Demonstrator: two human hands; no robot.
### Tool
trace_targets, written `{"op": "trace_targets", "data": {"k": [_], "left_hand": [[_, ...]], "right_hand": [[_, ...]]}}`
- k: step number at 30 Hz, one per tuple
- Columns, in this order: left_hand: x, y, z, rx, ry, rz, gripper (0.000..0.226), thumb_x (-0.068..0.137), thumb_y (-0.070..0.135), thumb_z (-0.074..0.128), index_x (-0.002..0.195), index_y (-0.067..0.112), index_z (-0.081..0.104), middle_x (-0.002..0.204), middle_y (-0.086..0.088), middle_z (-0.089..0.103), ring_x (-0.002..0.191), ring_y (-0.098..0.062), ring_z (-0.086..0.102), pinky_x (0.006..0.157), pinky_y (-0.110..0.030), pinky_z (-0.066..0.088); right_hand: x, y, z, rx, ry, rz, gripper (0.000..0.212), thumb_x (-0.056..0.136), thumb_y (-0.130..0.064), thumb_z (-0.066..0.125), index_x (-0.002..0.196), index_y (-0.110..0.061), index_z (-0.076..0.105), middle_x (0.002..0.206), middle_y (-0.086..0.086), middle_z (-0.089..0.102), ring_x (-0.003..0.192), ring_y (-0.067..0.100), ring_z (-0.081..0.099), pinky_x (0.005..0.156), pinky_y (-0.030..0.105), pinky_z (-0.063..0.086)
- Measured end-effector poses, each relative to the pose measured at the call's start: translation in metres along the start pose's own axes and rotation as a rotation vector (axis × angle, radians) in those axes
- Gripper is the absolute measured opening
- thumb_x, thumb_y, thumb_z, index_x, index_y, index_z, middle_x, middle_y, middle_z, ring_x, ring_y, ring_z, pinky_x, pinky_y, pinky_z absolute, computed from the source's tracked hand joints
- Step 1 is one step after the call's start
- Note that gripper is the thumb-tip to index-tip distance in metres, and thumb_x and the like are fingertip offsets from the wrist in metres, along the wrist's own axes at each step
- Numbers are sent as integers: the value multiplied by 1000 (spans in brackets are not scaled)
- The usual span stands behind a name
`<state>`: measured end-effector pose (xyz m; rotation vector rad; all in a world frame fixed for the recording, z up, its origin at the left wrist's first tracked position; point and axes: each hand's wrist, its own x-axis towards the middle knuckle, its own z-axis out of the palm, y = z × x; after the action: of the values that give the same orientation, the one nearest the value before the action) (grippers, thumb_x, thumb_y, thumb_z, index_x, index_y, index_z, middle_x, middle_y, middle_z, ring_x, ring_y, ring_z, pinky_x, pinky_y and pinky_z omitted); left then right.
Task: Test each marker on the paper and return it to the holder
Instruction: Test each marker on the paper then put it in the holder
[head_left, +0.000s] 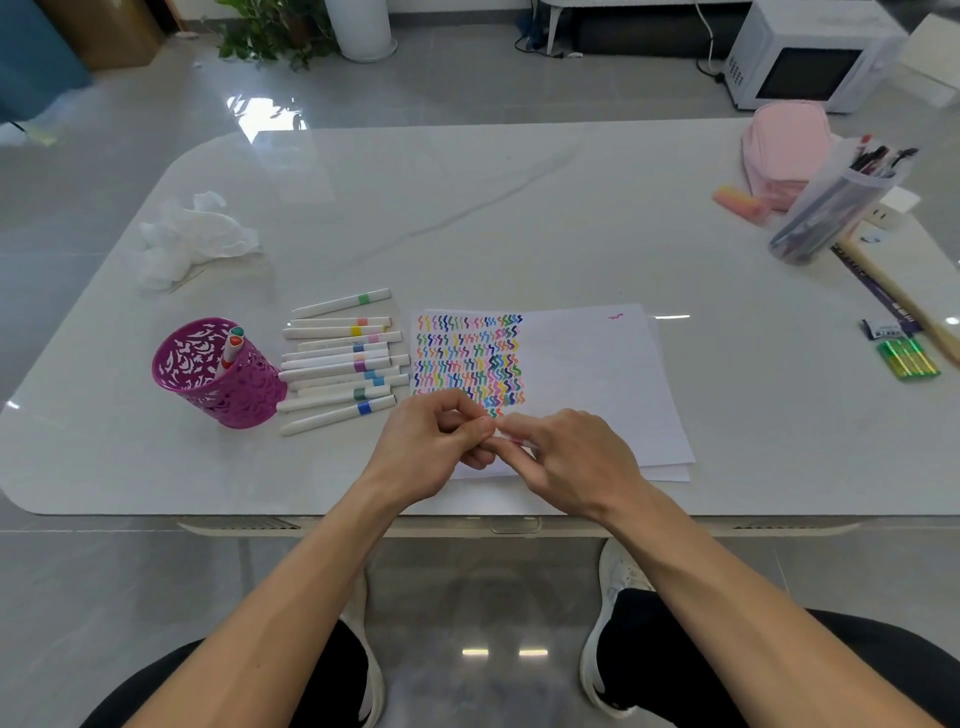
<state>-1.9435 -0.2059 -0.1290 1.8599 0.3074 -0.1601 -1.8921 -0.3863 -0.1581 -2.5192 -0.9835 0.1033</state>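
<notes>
Both my hands meet over the near edge of the white paper, whose left half is filled with rows of coloured squiggles. My left hand and my right hand each pinch an end of one white marker, mostly hidden by my fingers. I cannot tell whether its cap is on. Several white markers with coloured bands lie in a pile left of the paper. The purple perforated holder stands further left with two markers in it.
Crumpled white tissue lies at the back left. At the right are a pink pouch, a clear tub of pens, a pink eraser, a wooden stick and green leads. The table edge runs near me.
</notes>
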Motion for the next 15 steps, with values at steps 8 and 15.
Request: {"op": "trace_targets", "data": {"k": [8,15], "left_hand": [[6,-5,-5,50,162,45,7,96,17,66,90,14,69,74,0,75,67,-15,73,69,-29,61],[11,-18,-13,494,295,135,5,96,34,64,97,28,64,72,15,64,67,-3,63,67,-25,55]], "right_hand": [[1,-4,-13,230,-49,143,39,102,-41,52,132,-24,34,62,-9,50,54,7,52,57,34,40],[6,4,-27,730,-14,295,12,109,-18,41,109,-30,41,95,8,65,57,7,53,58,26,46]]}}
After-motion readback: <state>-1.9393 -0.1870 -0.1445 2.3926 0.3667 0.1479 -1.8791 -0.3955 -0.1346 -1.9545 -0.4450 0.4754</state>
